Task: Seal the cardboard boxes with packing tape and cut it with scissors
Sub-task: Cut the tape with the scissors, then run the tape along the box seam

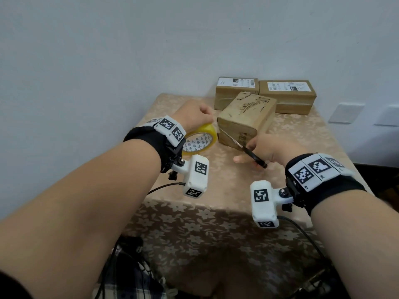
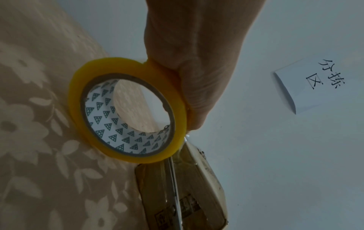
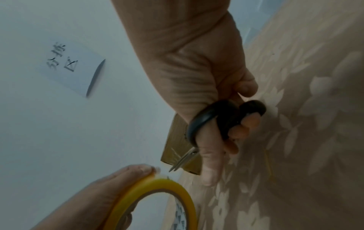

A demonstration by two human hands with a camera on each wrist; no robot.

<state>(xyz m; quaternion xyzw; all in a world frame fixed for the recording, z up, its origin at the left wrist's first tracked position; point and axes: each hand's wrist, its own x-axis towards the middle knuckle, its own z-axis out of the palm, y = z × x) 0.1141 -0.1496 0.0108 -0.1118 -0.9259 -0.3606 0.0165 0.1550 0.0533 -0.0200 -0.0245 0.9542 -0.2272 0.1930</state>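
A cardboard box stands tilted in the middle of the table, with clear tape over its near side. My left hand grips a yellow roll of packing tape just left of the box; in the left wrist view the roll is held at its rim. My right hand holds black-handled scissors, fingers through the loops. The blades point at the short strip of tape between roll and box corner. The blades look nearly together.
Two more cardboard boxes with white labels stand at the back of the table against the wall. The floral tablecloth hangs over the near edge. A paper note is stuck on the wall.
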